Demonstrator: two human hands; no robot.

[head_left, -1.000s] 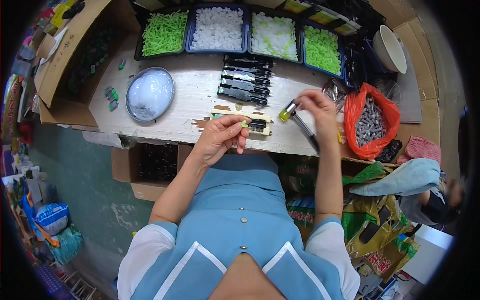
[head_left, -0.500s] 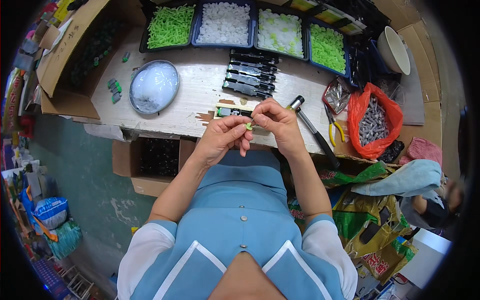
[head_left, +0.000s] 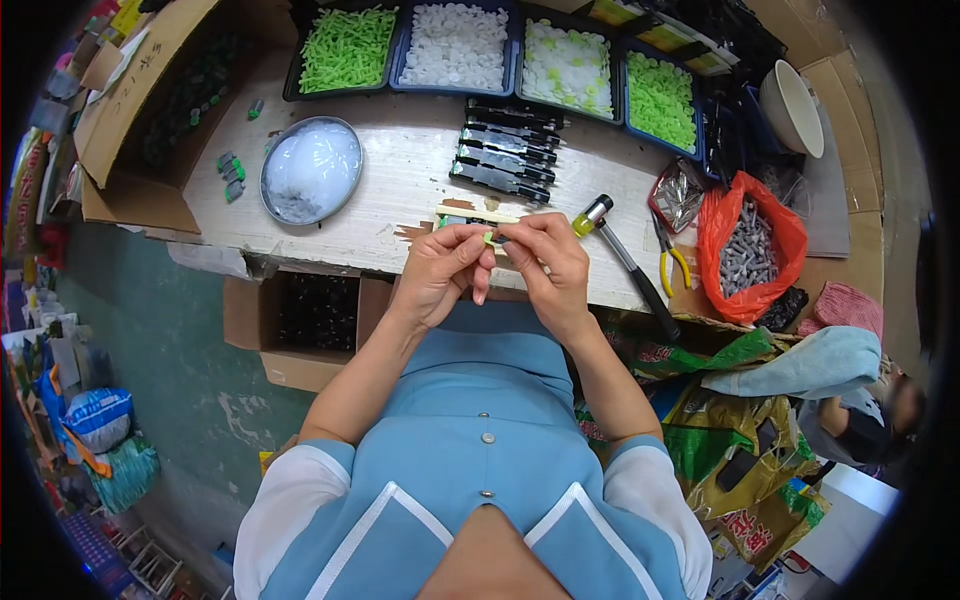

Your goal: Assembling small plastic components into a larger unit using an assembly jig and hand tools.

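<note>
Just off the table's front edge, my left hand (head_left: 440, 268) pinches a small light-green plastic part (head_left: 488, 239) between thumb and forefinger. My right hand (head_left: 548, 268) meets it from the other side, thumb and fingertips closed close to the part; whatever they hold is too small to make out. Right behind the fingers lies a cream-coloured strip (head_left: 475, 213) with a black and green piece beside it, partly covered by my hands. Farther back, several black elongated assemblies (head_left: 505, 160) rest in a stacked row.
Trays of green sticks (head_left: 348, 48), white pieces (head_left: 454, 46) and green pieces (head_left: 660, 100) line the back. A round dish (head_left: 311, 170) stands left. A hammer (head_left: 640, 278), yellow-handled pliers (head_left: 680, 268) and a red bag (head_left: 715, 245) of grey parts lie right.
The green part has turned between my left fingertips and risen slightly. My right hand has lowered a little, its fingers changing their pinch beside the part.
</note>
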